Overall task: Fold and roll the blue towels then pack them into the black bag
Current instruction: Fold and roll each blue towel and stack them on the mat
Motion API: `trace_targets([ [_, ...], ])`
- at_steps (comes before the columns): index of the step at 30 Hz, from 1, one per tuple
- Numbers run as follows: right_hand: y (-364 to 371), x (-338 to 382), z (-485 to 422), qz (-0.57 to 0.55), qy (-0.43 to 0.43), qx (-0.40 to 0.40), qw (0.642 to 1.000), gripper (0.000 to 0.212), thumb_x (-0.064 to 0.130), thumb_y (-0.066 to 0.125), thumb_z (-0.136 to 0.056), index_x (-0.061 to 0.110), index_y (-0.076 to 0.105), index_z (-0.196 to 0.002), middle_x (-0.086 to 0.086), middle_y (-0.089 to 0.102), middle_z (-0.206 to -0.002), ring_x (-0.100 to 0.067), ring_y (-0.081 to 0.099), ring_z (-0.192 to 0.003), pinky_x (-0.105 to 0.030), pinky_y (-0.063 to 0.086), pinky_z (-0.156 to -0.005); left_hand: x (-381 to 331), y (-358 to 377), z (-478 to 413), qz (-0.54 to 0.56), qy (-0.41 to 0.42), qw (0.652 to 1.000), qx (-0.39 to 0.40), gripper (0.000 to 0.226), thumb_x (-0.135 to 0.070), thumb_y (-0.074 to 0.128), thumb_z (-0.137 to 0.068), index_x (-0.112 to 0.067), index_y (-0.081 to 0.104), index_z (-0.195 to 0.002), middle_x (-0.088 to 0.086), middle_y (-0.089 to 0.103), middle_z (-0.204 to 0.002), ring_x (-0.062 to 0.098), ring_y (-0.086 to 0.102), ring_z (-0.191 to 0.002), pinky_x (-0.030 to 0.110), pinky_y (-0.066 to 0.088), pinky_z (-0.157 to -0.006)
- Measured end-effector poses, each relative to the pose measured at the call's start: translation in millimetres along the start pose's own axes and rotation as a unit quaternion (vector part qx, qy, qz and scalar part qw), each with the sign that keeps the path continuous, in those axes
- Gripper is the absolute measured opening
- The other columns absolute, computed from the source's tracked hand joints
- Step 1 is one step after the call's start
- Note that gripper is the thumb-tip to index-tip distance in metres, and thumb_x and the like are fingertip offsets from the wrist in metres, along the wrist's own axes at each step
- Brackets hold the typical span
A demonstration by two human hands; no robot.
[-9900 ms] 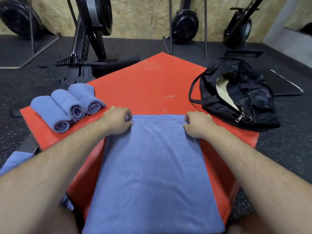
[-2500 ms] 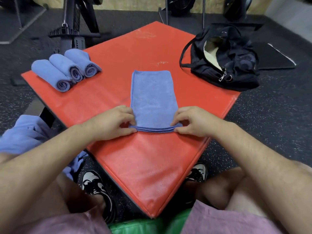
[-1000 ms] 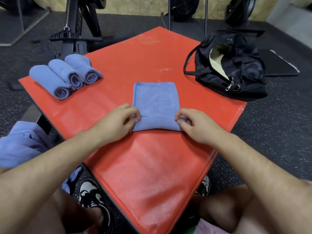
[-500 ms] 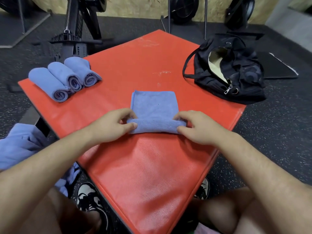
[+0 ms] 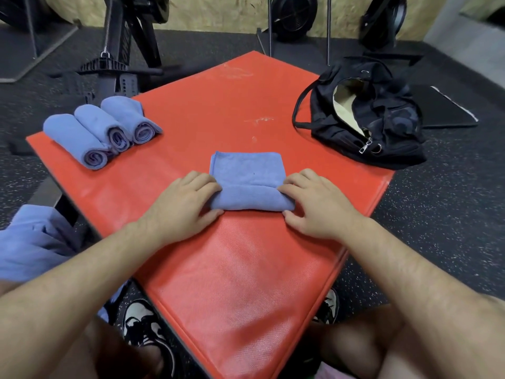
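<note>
Two bare hands grip the ends of a half-rolled blue towel (image 5: pixel 247 184) at the middle of the frame. The left hand (image 5: pixel 183 206) curls its fingers over the roll's left end, with the thumb against the near side. The right hand (image 5: pixel 317 206) holds the right end the same way. The rolled part lies nearest the person. A flat, folded stretch runs from it toward the top of the frame, lying on the red mat (image 5: pixel 232 269).

Three rolled blue towels (image 5: pixel 101 132) sit side by side, touching, at the upper left near the mat's left corner, with their spiral ends facing the lower right. The black bag (image 5: pixel 388 127) rests on the mat's right corner at the upper right, well apart from the towel in the hands. It is unzipped and its pale lining shows through the opening. A zipper pull (image 5: pixel 366 145) hangs at its near edge, and a strap (image 5: pixel 296 113) loops out to its left.

A heap of loose blue towels (image 5: pixel 30 242) lies at the left edge of the frame, below the mat's level. Black-and-white sneakers (image 5: pixel 144 329) show past the mat's near edges at the bottom. Black exercise machines (image 5: pixel 123 42) stand on the speckled dark floor (image 5: pixel 442 214) along the top, before a chipboard wall (image 5: pixel 218 12).
</note>
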State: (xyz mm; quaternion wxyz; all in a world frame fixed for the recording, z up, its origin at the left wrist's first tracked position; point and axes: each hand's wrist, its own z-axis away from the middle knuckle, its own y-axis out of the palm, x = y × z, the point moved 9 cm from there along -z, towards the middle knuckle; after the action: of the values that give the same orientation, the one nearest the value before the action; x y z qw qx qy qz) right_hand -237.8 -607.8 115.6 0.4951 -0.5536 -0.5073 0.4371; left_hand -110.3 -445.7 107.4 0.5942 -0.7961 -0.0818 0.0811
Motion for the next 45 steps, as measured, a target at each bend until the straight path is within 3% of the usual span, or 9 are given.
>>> trace_targets([
  [9,5.5,-5.8,-4.8,-0.251,0.109,0.014,0.962,0.028,0.040,0.046,-0.079,0.022,0.061,-0.095,0.001,0.062,-0.085,-0.018,0.052,-0.082,-0.040,0.047,-0.084,20.6,3.0,-1.4,0.153,-0.097,0.983,0.037,0.030,-0.051,0.039,-0.085,-0.028,0.054,-0.074,-0.008,0.051,-0.089,0.018,0.042,-0.087,0.043,0.044,-0.086],
  [14,-15.7,8.3,-8.1,-0.116,0.012,-0.092,0.989,0.017,0.015,0.053,-0.090,0.019,0.064,-0.102,0.003,0.056,-0.104,-0.023,0.049,-0.097,-0.039,0.046,-0.085,-0.9,-28.1,-6.1,-0.010,0.004,0.993,-0.117,0.016,-0.028,0.058,-0.095,-0.019,0.068,-0.104,0.000,0.061,-0.108,0.029,0.055,-0.098,0.040,0.042,-0.076],
  [20,0.4,14.5,-5.1,-0.038,0.001,-0.023,0.999,0.047,0.046,0.068,-0.081,0.019,0.059,-0.118,0.003,0.061,-0.117,-0.023,0.052,-0.111,-0.042,0.049,-0.090,9.0,6.3,-8.8,-0.008,-0.006,1.000,0.021,0.062,-0.064,0.052,-0.089,-0.018,0.058,-0.130,-0.002,0.060,-0.125,0.024,0.055,-0.116,0.039,0.042,-0.086],
  [27,-0.8,7.0,-4.4,-0.271,0.065,0.057,0.959,0.030,0.028,0.067,-0.083,0.029,0.052,-0.109,0.002,0.067,-0.085,-0.011,0.054,-0.071,-0.036,0.047,-0.072,20.2,3.7,-19.6,0.197,-0.048,0.971,0.129,0.062,-0.065,0.044,-0.079,-0.028,0.066,-0.124,-0.012,0.066,-0.109,0.014,0.053,-0.105,0.042,0.042,-0.097],
  [31,-0.1,7.4,-9.0,-0.192,0.061,0.006,0.980,0.029,0.037,0.046,-0.084,0.020,0.062,-0.101,0.003,0.058,-0.102,-0.019,0.048,-0.096,-0.040,0.044,-0.093,9.6,-10.2,-24.2,0.113,-0.029,0.993,0.004,0.045,-0.048,0.046,-0.092,-0.027,0.063,-0.128,-0.004,0.058,-0.117,0.023,0.049,-0.107,0.046,0.043,-0.093],
  [34,-6.2,13.6,-11.6,-0.178,0.043,-0.023,0.983,0.044,0.036,0.045,-0.088,0.028,0.057,-0.129,0.005,0.055,-0.121,-0.021,0.050,-0.112,-0.042,0.043,-0.099,-15.0,-21.0,-27.3,0.043,0.013,0.996,-0.080,0.029,-0.022,0.050,-0.094,-0.024,0.067,-0.117,0.002,0.053,-0.097,0.028,0.049,-0.086,0.044,0.046,-0.073],
  [38,9.5,30.5,-14.3,-0.087,0.022,0.051,0.995,0.068,0.054,0.062,-0.082,0.034,0.041,-0.143,0.007,0.055,-0.134,-0.019,0.051,-0.121,-0.040,0.043,-0.100,-22.7,-18.3,-28.5,0.019,0.013,0.998,-0.053,0.036,-0.038,0.054,-0.089,-0.021,0.066,-0.119,0.005,0.057,-0.113,0.028,0.052,-0.097,0.043,0.047,-0.079],
  [41,5.5,20.9,-21.4,-0.230,0.080,0.040,0.969,0.054,0.038,0.070,-0.077,0.032,0.056,-0.128,0.007,0.066,-0.120,-0.016,0.062,-0.108,-0.037,0.049,-0.094,-21.6,-6.9,-30.3,0.010,0.025,0.999,0.020,0.058,-0.055,0.062,-0.083,-0.026,0.056,-0.133,-0.002,0.053,-0.137,0.023,0.049,-0.123,0.041,0.039,-0.094],
  [45,6.9,8.5,-25.6,-0.388,0.175,0.045,0.904,0.034,0.026,0.077,-0.075,0.030,0.062,-0.105,0.002,0.072,-0.093,-0.017,0.066,-0.081,-0.042,0.056,-0.081,-26.0,4.1,-37.8,0.026,0.033,0.997,0.070,0.072,-0.057,0.064,-0.080,-0.036,0.039,-0.144,-0.008,0.054,-0.120,0.017,0.054,-0.111,0.036,0.035,-0.092],
])
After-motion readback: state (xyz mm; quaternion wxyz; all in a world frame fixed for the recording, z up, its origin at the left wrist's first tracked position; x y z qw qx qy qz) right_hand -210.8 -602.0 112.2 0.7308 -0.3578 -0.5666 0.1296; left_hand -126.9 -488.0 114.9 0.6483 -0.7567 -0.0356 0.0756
